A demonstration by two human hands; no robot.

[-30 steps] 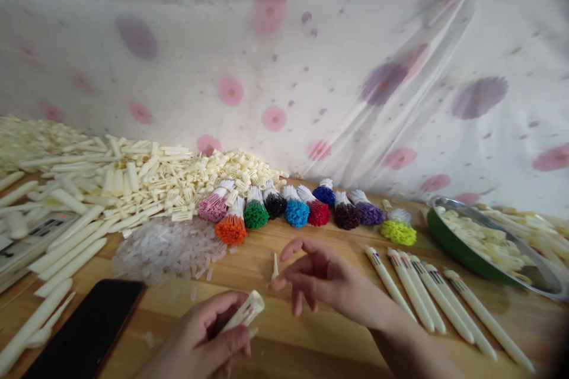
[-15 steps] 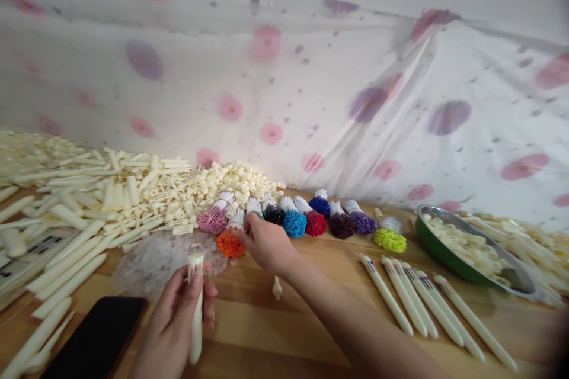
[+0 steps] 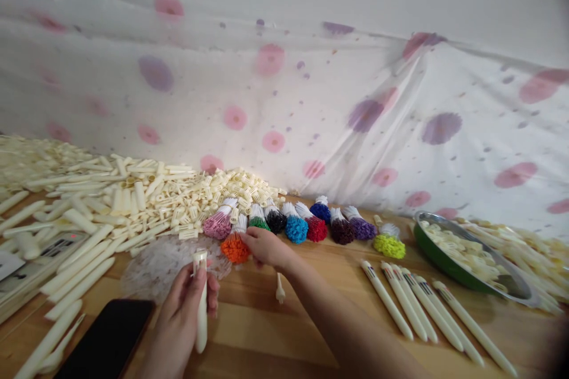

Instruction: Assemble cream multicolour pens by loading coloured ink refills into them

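My left hand [image 3: 182,302] is closed around a cream pen barrel [image 3: 201,314], held upright with its clear-looking top end uppermost. My right hand [image 3: 264,247] reaches forward, thumb and forefinger pinched at the right edge of the orange-tipped bundle of pen refills [image 3: 235,247]. Whatever is between those fingertips is too small to make out. Just behind that hand lie the green-tipped bundle [image 3: 258,216] and the black-tipped bundle [image 3: 275,217]. A small cream plastic part [image 3: 280,290] rests on the table below my right wrist.
Blue, red, purple and yellow bundles [image 3: 389,241] continue the row rightward. Several multicolour pens [image 3: 418,302] lie at right, near a green bowl [image 3: 462,266] of cream parts. Leftward are clear plastic pieces [image 3: 153,266], a phone [image 3: 106,337] and heaped pen parts [image 3: 133,189].
My right hand has shifted from over the green bundle to the orange bundle's edge, uncovering the green tips. My left hand still holds the pen barrel. The view has tilted slightly.
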